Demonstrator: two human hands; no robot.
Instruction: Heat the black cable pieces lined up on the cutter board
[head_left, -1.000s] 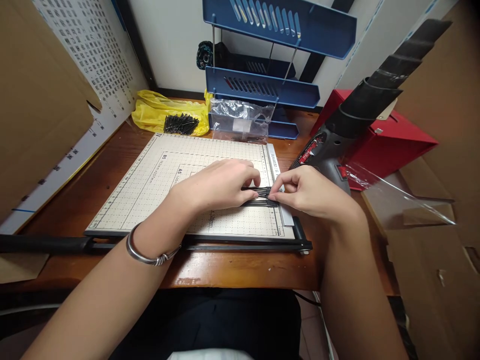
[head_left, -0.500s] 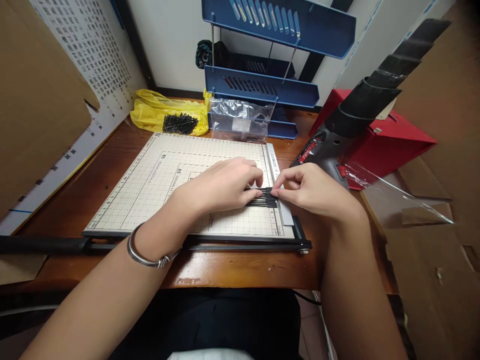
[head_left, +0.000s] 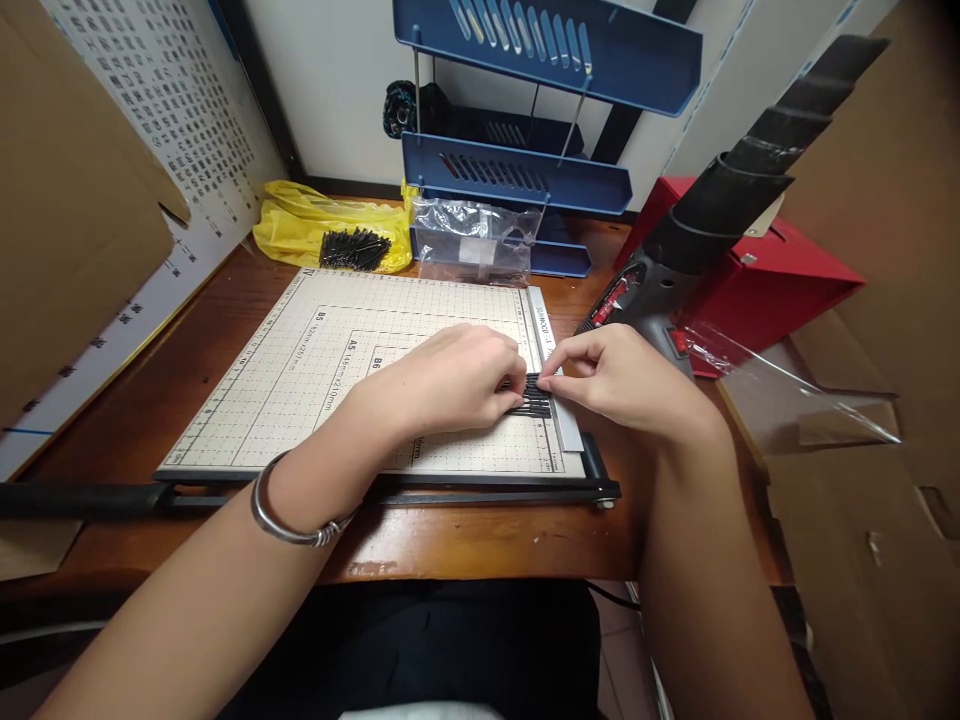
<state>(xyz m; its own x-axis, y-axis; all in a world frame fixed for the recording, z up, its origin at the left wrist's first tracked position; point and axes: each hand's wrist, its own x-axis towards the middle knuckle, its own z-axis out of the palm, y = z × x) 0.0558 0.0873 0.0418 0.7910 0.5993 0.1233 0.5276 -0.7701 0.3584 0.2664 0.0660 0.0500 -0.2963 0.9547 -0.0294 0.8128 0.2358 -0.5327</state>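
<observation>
Several thin black rods lie side by side in a row on the gridded board of a paper cutter, their right ends by its metal edge strip. My left hand is closed over the left part of the row, its curled fingers and thumb on the rods and hiding much of them. At the right ends, my right hand pinches with thumb and index finger at the upper rods. Exactly how many rods each hand grips I cannot tell.
A heap of similar black rods lies on a yellow plastic bag behind the board. A clear bag stands before a blue rack. At right are a black-nozzled heat gun and a red box. The cutter's handle extends left.
My left fingers have curled in more tightly over the rods. My right hand stays pinched at their right ends. The whole view has shifted slightly.
</observation>
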